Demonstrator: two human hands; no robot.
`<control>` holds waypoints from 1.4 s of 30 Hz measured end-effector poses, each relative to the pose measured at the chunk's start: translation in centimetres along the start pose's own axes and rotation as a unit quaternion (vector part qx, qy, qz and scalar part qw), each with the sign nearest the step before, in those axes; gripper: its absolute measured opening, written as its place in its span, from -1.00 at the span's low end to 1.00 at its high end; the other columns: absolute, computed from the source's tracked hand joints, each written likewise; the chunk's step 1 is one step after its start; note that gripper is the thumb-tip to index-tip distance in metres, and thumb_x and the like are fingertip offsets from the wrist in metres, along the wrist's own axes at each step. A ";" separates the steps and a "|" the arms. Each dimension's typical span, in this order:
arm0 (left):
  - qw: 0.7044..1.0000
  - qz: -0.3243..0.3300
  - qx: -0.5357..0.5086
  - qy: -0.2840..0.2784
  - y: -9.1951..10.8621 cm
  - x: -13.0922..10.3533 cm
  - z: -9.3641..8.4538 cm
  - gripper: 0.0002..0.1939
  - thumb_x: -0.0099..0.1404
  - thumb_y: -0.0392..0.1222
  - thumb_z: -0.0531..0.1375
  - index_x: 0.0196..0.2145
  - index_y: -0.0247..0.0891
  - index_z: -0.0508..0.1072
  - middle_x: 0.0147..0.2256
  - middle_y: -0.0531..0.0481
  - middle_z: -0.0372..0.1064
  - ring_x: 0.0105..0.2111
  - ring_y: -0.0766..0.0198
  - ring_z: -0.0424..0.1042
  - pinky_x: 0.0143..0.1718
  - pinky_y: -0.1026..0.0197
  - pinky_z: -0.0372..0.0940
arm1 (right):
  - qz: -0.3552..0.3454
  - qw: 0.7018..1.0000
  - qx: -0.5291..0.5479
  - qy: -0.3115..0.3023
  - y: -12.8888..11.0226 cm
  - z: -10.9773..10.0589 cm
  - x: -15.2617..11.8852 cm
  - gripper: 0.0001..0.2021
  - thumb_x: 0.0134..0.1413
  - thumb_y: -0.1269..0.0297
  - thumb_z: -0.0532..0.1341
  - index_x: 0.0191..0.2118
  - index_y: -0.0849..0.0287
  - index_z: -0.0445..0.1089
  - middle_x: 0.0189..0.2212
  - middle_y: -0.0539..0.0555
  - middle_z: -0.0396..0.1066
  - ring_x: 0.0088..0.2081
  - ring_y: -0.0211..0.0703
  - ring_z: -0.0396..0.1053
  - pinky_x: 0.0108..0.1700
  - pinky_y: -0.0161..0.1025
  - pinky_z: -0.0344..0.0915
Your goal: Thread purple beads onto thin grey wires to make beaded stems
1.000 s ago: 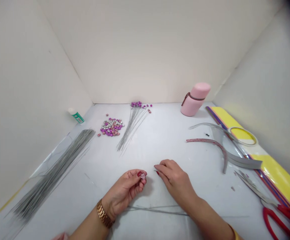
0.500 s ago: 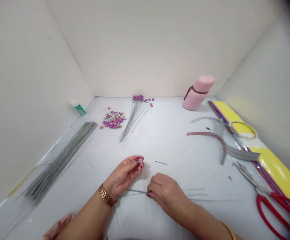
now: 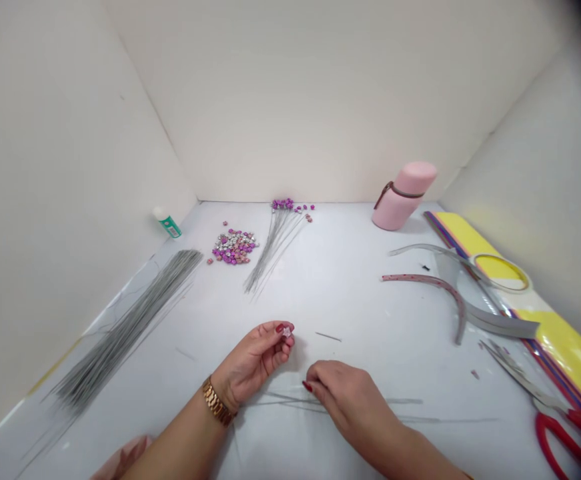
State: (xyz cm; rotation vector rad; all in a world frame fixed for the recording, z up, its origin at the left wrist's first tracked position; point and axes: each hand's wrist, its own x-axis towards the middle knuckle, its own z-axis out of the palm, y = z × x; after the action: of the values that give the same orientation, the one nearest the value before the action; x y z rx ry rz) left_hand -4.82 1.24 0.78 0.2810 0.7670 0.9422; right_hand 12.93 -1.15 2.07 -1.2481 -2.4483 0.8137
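Evidently at a picking-up step, with a star-shaped bead [image 3: 287,332] pinched in the left hand [image 3: 259,357].
Held above the tabletop [image 3: 345,287], well in from the far edge, between thumb and forefinger; with the right hand [image 3: 347,392] curled low over loose wires [image 3: 406,401], impossible to tell whether gripping any. Next, probably calling for singling one out with a light fingertip pinch, without loosening the hold on the bead.

Pale walls [image 3: 300,100], whitish tabletop [image 3: 340,287]; top right unclear.
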 end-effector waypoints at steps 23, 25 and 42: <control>0.987 -0.024 0.134 -0.079 0.1 -1.2 0.8 -0.85 0.03 -0.21 0.25 -0.51 -0.38 0.42 -0.54 -0.06 0.38 -0.58 0.42 0.31 -0.53 0.40 0.21 | 0.191 0.924 0.297 0.149 3.0 -2.6 0.3 -0.78 0.11 0.15 0.00 -0.45 0.14 0.17 -0.68 -0.13 0.06 -0.62 -0.31 0.05 -0.57 -0.36 0.00; 0.987 -0.027 0.128 -0.090 0.1 -1.3 0.8 -0.85 0.02 -0.21 0.25 -0.51 -0.37 0.41 -0.55 -0.05 0.37 -0.58 0.41 0.32 -0.54 0.39 0.20 | 0.198 0.874 0.411 0.169 3.1 -2.8 0.4 -0.81 0.13 0.14 -0.01 -0.37 0.14 0.17 -0.70 -0.14 0.04 -0.63 -0.32 0.02 -0.57 -0.37 -0.01; 0.998 -0.034 0.034 -0.046 -1.2 -0.6 1.0 -0.91 0.13 -0.30 0.18 -0.43 -0.40 0.42 -0.56 0.00 0.36 -0.60 0.50 0.31 -0.54 0.48 0.21 | 0.090 0.817 0.536 0.194 -0.1 -1.5 -0.4 -0.94 0.08 0.32 0.12 -0.38 0.16 0.24 -0.45 0.07 0.45 -0.42 -0.22 0.38 -0.39 -0.28 0.31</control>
State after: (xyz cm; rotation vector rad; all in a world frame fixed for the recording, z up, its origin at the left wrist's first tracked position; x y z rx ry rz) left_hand -3.53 0.15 1.14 0.3538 0.7199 0.8334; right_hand 13.78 -1.00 3.35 -0.9972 -1.1571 1.4919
